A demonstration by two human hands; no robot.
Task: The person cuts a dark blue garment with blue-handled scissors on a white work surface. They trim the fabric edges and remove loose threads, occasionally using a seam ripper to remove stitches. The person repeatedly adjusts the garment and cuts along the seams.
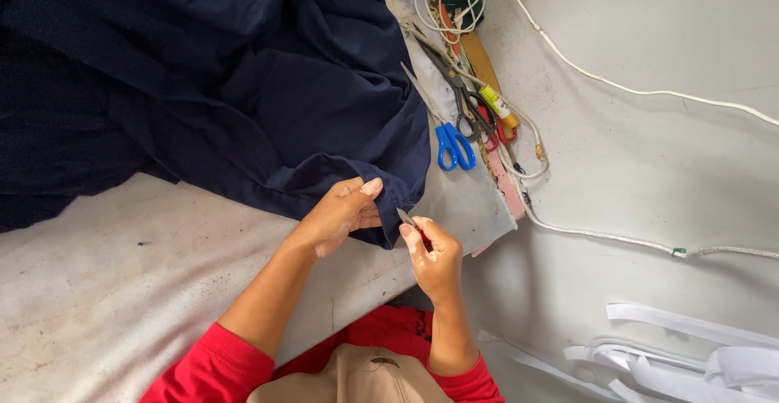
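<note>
The navy garment [243, 86], soft and limp, is pinched at its hem by the left hand [341, 212]; a small thread snipper [408, 219] is gripped in the right hand [434, 257].

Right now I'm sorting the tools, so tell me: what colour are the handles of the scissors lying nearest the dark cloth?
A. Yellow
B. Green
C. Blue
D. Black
C: the scissors beside the navy cloth have bright blue handles.
</note>
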